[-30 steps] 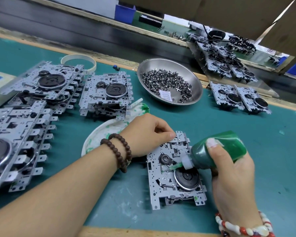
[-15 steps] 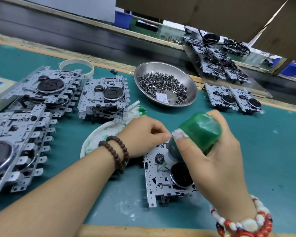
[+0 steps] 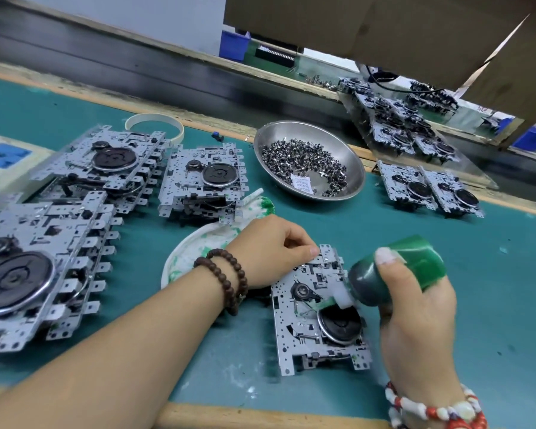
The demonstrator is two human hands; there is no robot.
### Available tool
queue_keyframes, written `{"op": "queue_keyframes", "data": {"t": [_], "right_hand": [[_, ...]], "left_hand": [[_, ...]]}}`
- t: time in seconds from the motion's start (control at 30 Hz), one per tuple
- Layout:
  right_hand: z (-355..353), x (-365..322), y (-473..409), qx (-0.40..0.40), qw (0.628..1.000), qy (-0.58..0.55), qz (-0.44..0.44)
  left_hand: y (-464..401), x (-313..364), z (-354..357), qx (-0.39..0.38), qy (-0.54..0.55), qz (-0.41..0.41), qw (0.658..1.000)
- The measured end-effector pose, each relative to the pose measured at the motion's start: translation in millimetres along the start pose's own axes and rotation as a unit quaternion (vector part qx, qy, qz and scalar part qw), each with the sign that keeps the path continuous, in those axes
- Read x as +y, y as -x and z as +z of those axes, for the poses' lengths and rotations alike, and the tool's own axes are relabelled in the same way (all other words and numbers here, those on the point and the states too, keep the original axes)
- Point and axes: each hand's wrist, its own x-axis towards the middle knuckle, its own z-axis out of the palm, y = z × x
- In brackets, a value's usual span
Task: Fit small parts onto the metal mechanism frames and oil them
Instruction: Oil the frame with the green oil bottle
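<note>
Oiling looks like the step now. On the green table (image 3: pixel 446 243), the right hand (image 3: pixel 415 320) wraps around the green oil bottle (image 3: pixel 396 270), its tip touching the metal frame (image 3: pixel 310 314) near the small wheel. The left hand (image 3: pixel 270 246), fingers curled, presses the frame's top edge. Next, I think, comes a gentle squeeze.

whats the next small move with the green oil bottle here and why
Probably a gentle squeeze where it is. The right hand holds the green oil bottle tipped down, its white nozzle right at the metal mechanism frame, between the small pulley and the black flywheel. The left hand grips the frame's top edge, so it looks steadied for oiling.
</note>
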Motion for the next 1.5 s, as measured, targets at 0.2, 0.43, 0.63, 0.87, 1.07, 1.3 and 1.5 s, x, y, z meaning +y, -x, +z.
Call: {"op": "queue_keyframes", "data": {"t": [0.2, 0.43, 0.63, 0.87, 1.07, 1.3, 1.5], "right_hand": [[0, 7, 0, 0.024, 0.998, -0.044, 0.033], [3, 10, 3, 0.017, 0.999, -0.015, 0.027], [-1, 9, -2, 0.076, 0.976, -0.167, 0.113], [-9, 11, -8, 0.101, 0.937, -0.267, 0.202], [-9, 7, -6, 0.079, 0.934, -0.282, 0.204], [-5, 1, -3, 0.06, 0.941, -0.261, 0.207], [-5, -3, -2, 0.06, 0.939, -0.267, 0.209]], "left_hand": [[0, 1, 0, 0.001, -0.002, -0.006, 1.0], [0, 1, 0, 0.007, -0.006, -0.012, 1.0], [5, 4, 3, 0.026, -0.012, -0.011, 1.0], [26, 16, -9, 0.245, -0.214, 0.069, 0.943], [70, -5, -35, 0.269, -0.312, -0.111, 0.905], [69, -4, -45, 0.153, -0.307, -0.256, 0.904], [74, 0, -46, 0.121, -0.038, -0.187, 0.974]]}}
